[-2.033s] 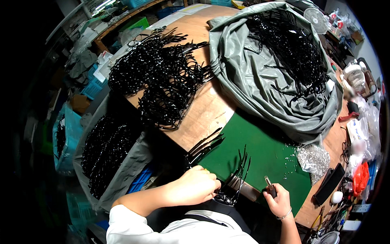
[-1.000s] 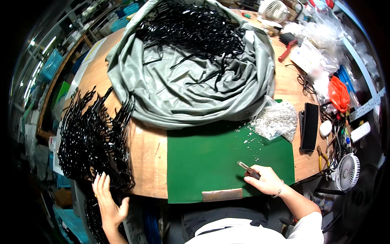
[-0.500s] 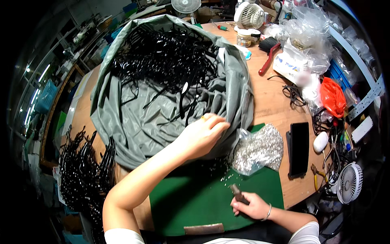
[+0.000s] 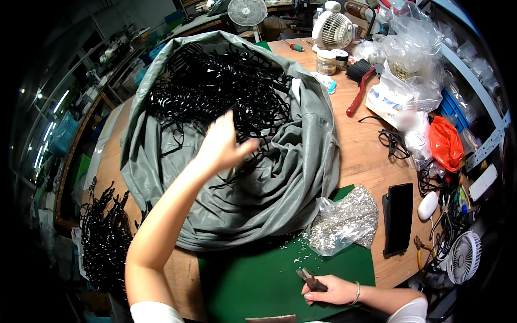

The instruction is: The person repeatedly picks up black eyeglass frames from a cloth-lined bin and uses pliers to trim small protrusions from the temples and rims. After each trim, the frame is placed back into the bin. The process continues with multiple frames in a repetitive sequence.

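My left hand (image 4: 222,144) reaches over a large grey fabric bag (image 4: 215,229) with its rim folded open. Its thumb is spread from the fingers, and I see nothing in it. Just beyond the fingertips lies a tangled heap of thin, glossy black strips (image 4: 215,81) inside the bag. Low on the right, my right hand (image 4: 335,290) is closed around dark-handled pliers (image 4: 312,281), whose jaws point up and left over a green mat (image 4: 253,285). A clear plastic bag of small silvery pieces (image 4: 344,223) lies beyond the pliers, with several loose pieces beside it.
More black strips (image 4: 105,242) hang at the left table edge. To the right are a black phone-like slab (image 4: 398,218), yellow-handled pliers (image 4: 420,252), a small white fan (image 4: 464,257) and a white mouse-shaped thing (image 4: 427,205). A red-handled brush (image 4: 360,91) lies beyond.
My left hand has moved up and left, from the bag's near right side to the black heap, and its thumb has spread. My right hand still holds the pliers. The view has shifted slightly.
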Demonstrator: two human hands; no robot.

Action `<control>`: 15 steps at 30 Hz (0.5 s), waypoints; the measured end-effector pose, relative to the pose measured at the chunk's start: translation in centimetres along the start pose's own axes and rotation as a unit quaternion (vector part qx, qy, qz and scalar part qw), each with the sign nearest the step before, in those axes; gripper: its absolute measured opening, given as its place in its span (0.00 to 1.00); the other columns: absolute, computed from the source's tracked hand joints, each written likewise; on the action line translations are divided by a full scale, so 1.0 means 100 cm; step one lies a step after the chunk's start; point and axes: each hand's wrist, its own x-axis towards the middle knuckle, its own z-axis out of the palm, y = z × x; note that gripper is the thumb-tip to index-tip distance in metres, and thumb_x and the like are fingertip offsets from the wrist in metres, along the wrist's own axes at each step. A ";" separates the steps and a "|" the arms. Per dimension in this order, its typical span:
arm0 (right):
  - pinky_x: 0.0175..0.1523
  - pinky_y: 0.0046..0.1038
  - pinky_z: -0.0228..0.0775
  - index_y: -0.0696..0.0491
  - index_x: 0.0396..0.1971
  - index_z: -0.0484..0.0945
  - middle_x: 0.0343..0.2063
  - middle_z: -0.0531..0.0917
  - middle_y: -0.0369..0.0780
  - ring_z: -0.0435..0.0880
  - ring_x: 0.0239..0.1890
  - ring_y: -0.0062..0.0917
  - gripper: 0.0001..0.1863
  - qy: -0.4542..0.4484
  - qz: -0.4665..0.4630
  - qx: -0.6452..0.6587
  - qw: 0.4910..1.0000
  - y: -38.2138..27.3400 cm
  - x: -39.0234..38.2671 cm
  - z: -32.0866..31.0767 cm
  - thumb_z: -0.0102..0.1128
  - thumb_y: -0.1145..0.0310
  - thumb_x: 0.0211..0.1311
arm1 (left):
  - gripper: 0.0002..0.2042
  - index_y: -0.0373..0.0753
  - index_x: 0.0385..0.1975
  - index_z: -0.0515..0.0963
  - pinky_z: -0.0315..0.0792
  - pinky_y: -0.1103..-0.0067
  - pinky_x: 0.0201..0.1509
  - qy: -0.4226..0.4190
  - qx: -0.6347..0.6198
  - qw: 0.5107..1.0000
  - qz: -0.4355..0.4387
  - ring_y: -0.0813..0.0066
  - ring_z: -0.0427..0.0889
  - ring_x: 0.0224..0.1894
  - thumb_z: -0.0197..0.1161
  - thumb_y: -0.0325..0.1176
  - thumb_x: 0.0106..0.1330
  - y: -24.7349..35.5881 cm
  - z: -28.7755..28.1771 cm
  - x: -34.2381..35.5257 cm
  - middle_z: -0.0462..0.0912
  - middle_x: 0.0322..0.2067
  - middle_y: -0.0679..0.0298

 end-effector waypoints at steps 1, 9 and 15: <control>0.39 0.19 0.67 0.57 0.35 0.70 0.28 0.76 0.35 0.75 0.30 0.15 0.13 0.021 -0.014 -0.068 0.997 -0.011 0.000 -0.002 0.54 0.63 0.56 | 0.42 0.20 0.50 0.55 0.58 0.66 0.56 0.040 -0.075 0.996 -0.009 0.48 0.63 0.51 0.59 0.54 0.47 0.005 -0.009 0.023 0.62 0.49 0.38; 0.26 0.21 0.64 0.58 0.25 0.69 0.18 0.74 0.36 0.71 0.20 0.16 0.12 0.313 -0.220 -0.183 0.906 -0.185 0.125 -0.065 0.53 0.64 0.54 | 0.33 0.26 0.52 0.58 0.49 0.73 0.62 0.033 -0.114 0.993 0.018 0.55 0.54 0.60 0.54 0.49 0.56 -0.025 0.042 0.111 0.55 0.56 0.44; 0.18 0.23 0.68 0.57 0.23 0.66 0.17 0.72 0.36 0.75 0.17 0.21 0.12 0.332 -0.158 0.055 0.928 -0.205 0.218 -0.104 0.57 0.65 0.51 | 0.22 0.31 0.45 0.67 0.61 0.70 0.54 0.169 -0.057 0.982 0.064 0.54 0.66 0.51 0.53 0.44 0.58 -0.061 0.029 0.146 0.68 0.47 0.48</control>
